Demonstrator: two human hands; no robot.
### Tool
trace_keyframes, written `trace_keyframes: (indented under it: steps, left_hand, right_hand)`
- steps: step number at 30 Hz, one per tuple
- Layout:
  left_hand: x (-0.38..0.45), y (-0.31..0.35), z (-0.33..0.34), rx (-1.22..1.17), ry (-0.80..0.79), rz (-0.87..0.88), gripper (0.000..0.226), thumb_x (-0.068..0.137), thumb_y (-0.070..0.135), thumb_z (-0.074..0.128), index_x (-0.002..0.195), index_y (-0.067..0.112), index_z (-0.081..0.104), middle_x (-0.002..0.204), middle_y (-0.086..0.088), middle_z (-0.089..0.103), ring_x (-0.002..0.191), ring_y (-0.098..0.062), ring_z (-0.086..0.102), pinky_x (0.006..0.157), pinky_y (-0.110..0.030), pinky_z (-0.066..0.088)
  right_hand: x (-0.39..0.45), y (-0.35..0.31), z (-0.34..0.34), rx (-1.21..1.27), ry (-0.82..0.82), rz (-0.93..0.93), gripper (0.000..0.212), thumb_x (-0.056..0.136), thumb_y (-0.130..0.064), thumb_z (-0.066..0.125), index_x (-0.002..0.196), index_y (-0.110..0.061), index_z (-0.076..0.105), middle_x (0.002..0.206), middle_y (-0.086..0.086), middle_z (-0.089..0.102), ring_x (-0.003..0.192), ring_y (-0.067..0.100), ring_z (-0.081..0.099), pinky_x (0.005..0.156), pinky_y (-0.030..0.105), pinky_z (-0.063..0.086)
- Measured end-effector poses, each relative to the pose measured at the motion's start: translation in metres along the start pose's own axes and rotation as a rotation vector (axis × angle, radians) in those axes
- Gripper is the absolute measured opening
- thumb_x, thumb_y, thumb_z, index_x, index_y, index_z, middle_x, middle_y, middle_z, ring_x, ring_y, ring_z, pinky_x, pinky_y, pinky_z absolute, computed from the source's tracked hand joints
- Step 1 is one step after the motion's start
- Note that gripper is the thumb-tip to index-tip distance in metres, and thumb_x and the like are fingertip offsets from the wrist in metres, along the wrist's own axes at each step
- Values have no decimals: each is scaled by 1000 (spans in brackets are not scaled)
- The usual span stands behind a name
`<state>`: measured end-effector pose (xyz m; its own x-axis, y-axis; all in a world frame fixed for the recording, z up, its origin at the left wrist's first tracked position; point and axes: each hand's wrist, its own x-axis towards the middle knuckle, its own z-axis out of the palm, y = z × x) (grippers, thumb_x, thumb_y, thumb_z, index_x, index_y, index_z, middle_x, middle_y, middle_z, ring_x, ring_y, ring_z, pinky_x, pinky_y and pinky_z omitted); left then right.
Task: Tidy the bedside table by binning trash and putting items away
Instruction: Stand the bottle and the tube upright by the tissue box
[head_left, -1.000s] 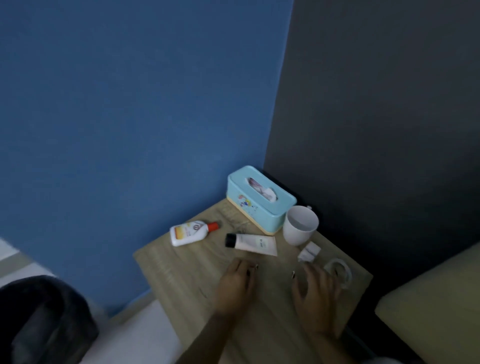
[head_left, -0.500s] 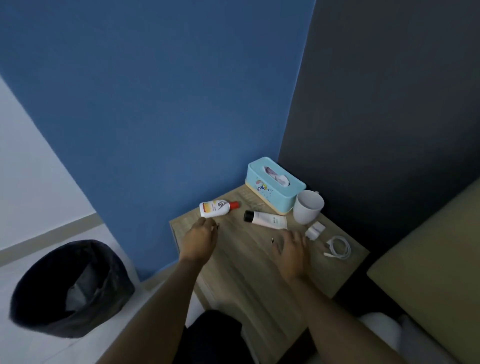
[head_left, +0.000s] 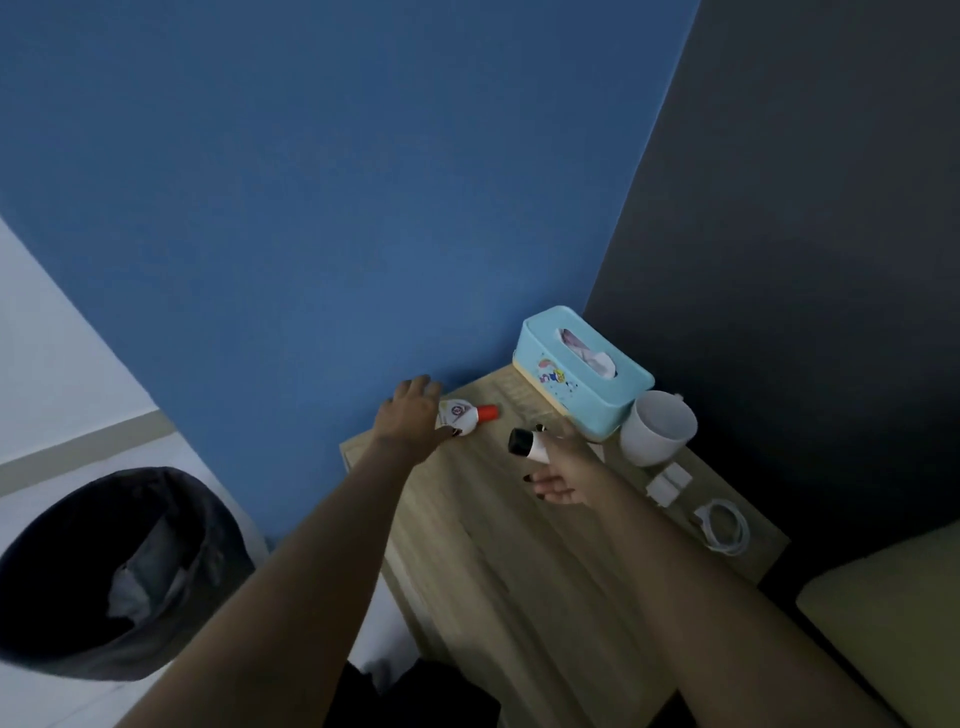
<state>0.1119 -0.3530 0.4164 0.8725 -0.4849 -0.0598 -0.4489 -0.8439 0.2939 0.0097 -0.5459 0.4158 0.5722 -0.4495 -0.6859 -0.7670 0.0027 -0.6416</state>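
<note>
Now on desk (head_left: 519, 597): one bottle (head_left: 465, 415), one tube (head_left: 530, 446), one tissue box (head_left: 582, 379), one mug (head_left: 657, 428). My left hand (head_left: 410, 415) clamps the bottle; right hand (head_left: 558, 470) has lifted the tube, which lay flat half a second ago.

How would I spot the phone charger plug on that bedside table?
Find the light blue tissue box in the table's back corner, then the white mug beside it. The plug lies just in front of the mug: a small white block, squarer than the coiled white cable nearby.
</note>
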Motion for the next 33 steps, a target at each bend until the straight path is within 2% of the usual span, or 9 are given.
trace_keyframes:
  steps: [2,8,11,15,18,22,26,30,33]
  left_hand:
    - [9,-2,15,7,-22,28,73,86,47,58,144,14,30,153,-8,26,141,-27,24,109,-43,29]
    - [22,-8,53,89,-52,20,69,91,45,50,147,16,24,152,-10,30,140,-30,29,112,-48,28]
    - [23,-2,57,135,-11,-13,64,93,41,49,145,12,27,144,-12,40,131,-33,38,107,-46,34]
    - [14,7,55,222,2,-39,73,91,49,46,146,6,22,134,-15,43,120,-33,45,95,-42,37]
    - [3,7,57,229,43,-58,71,90,56,42,141,7,31,128,-14,46,115,-32,48,94,-41,36]
    - [-6,8,63,11,138,-69,71,84,59,53,133,10,41,122,-12,48,109,-30,51,90,-42,39]
    - [-19,14,64,-326,266,-56,70,79,44,69,130,4,42,119,-16,48,107,-31,51,84,-38,45]
    - [-32,23,66,-487,344,-111,72,77,38,74,131,5,40,122,-14,48,109,-26,51,83,-25,42]
    - [-42,26,68,-590,374,-166,72,75,38,75,130,8,40,122,-12,49,108,-24,54,81,-22,41]
  right_hand:
    - [9,-3,7,4,34,104,44,97,-44,37,135,-22,42,87,12,64,70,23,64,62,30,51]
    - [24,-2,25,-50,179,186,49,96,-41,39,142,-23,37,95,13,57,83,26,63,68,37,56]
    - [26,13,35,-103,294,34,37,99,-36,37,135,-27,40,105,11,56,91,27,62,81,43,58]
    - [22,25,42,-55,334,-141,20,99,-30,40,118,-29,45,106,4,54,80,21,55,80,48,58]
    - [8,39,48,-40,416,-244,24,98,-30,42,122,-29,46,116,8,57,94,25,58,80,43,56]
    - [-12,60,55,-200,571,-454,41,97,-33,47,138,-33,41,133,14,46,115,27,52,85,40,54]
    - [-23,66,57,-461,581,-581,47,96,-36,52,141,-34,39,132,9,43,109,17,55,81,28,52]
    - [-25,63,52,-117,362,-475,51,82,-76,43,111,-34,44,111,-5,59,94,14,59,78,34,48]
    - [-20,63,53,-114,407,-395,49,79,-70,54,107,-32,45,113,-3,62,101,18,59,89,37,48]
